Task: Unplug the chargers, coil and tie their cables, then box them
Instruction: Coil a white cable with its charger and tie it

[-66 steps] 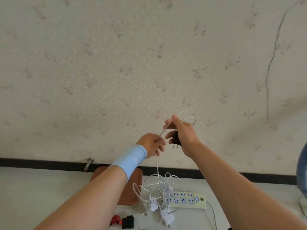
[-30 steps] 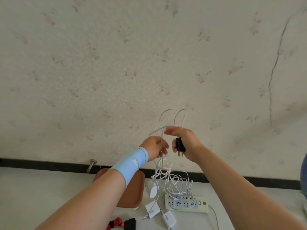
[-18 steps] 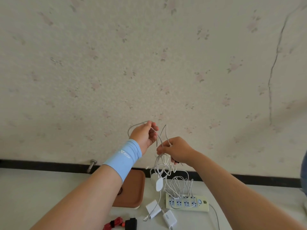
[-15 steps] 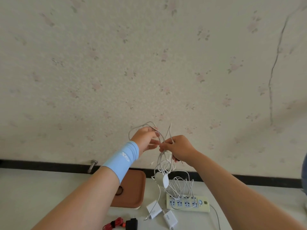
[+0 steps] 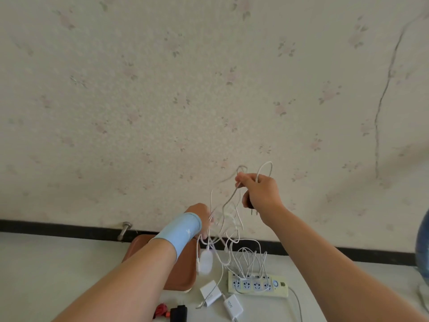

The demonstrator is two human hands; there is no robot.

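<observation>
My right hand is raised in front of the wall and grips a black charger plug together with loops of thin white cable. My left hand, with a blue wristband, is lower and holds the tangled white cable strands below. A white oval charger dangles from the tangle. Two white charger blocks lie on the table beside a pale yellow power strip.
A brown tray sits under my left forearm. A red tie and a black plug lie at the table's near edge. A metal peg sticks out near the wall's black baseboard. A blue object is at the right edge.
My right hand has risen and moved right with the black plug and cable loops. My left hand has dropped lower along the tangled strands, so the hands are farther apart.
</observation>
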